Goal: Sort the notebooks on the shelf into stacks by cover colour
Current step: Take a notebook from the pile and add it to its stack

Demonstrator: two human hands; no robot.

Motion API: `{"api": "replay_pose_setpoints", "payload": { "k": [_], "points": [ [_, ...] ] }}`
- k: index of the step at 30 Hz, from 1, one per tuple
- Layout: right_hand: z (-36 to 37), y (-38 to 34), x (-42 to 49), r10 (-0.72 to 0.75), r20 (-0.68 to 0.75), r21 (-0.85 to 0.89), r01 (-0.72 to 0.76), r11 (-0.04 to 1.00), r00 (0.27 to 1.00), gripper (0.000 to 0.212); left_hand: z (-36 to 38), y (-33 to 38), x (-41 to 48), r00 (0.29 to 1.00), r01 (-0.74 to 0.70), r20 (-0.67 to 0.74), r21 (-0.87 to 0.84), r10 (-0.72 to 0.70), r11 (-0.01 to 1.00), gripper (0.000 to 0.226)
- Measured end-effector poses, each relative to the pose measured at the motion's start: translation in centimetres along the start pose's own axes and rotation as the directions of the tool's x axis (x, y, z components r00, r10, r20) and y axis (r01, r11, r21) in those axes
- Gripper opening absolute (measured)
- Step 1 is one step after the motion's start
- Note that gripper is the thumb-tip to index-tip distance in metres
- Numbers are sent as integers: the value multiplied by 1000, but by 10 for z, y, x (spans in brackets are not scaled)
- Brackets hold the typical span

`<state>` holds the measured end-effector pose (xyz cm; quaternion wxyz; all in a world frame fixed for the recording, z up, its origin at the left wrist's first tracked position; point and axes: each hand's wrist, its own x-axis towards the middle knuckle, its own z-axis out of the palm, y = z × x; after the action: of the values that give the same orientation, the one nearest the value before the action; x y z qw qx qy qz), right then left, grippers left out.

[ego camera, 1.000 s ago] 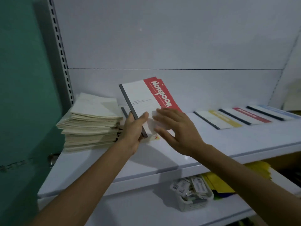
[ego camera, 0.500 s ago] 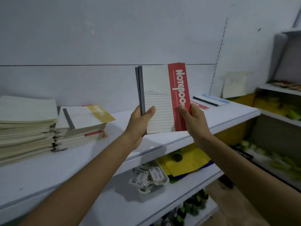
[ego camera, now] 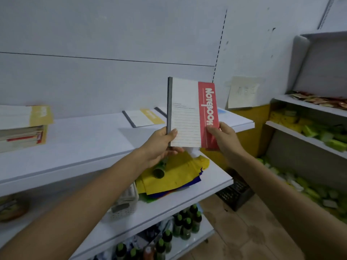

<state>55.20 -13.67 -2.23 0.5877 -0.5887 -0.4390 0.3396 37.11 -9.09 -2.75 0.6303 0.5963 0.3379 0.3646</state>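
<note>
At frame centre the red notebook (ego camera: 189,113) stands upright above the shelf (ego camera: 84,139) edge, my left hand (ego camera: 159,145) gripping its lower spine side, my right hand (ego camera: 223,137) pinching its lower red edge; a yellow notebook (ego camera: 144,117) lies flat behind.

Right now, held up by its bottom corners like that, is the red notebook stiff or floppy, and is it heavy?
Probably fairly stiff: the red notebook stands upright without drooping, though the left hand and right hand grip only its lower corners. Likely light, since a simple pinch seems to carry it. Its grey spine looks thin, so it may bend if pushed mid-cover.
</note>
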Motion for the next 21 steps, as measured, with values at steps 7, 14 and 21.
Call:
{"api": "replay_pose_setpoints", "payload": {
  "k": [7,14,21],
  "points": [
    [-24,13,42,77,137,12,-79,997,988,26,14,-9,46,992,16,-123,-6,-16,1000,25],
    [-31,15,113,128,110,10,-129,992,986,25,7,-8,121,984,35,-171,-57,-44,998,27],
    [-43,21,181,101,57,-100,-95,990,993,34,11,-18,191,973,-31,-224,122,58,992,24]
  ]
}}
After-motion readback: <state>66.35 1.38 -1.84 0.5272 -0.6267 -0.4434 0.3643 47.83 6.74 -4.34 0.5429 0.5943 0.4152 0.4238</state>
